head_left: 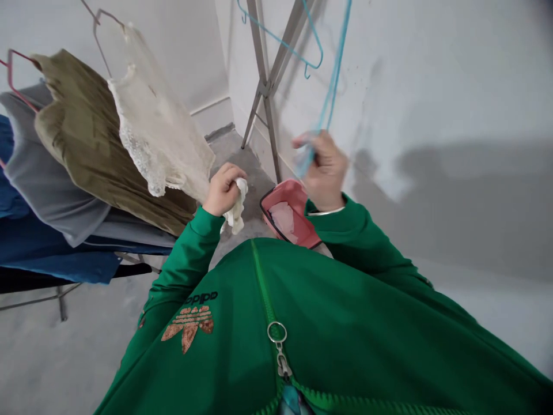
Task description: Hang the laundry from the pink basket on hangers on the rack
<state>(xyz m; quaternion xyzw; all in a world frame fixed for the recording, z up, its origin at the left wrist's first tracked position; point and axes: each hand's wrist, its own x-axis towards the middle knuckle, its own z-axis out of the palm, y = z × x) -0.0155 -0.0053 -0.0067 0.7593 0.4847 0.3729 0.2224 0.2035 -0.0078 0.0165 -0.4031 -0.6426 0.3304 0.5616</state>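
Observation:
My left hand (224, 189) is closed around a crumpled white cloth (237, 210), part of which hangs below the fingers. Just left of that hand hangs a cream lace garment (159, 121); whether it touches the hand I cannot tell. My right hand (325, 167), a little blurred, is closed on a light blue hanger (334, 78) that stretches upward out of view. Below and between the hands stands a pink basket (307, 222) with a dark rim. Pale cloth (283, 219) lies inside it; my right sleeve hides part of the basket.
A metal rack (264, 86) with crossed legs stands by the wall, and another blue hanger (285, 43) hangs near its top. On the left hang an olive garment (86, 127), a grey one (47, 155) and blue ones (73, 242). A white wall (453, 86) rises on the right.

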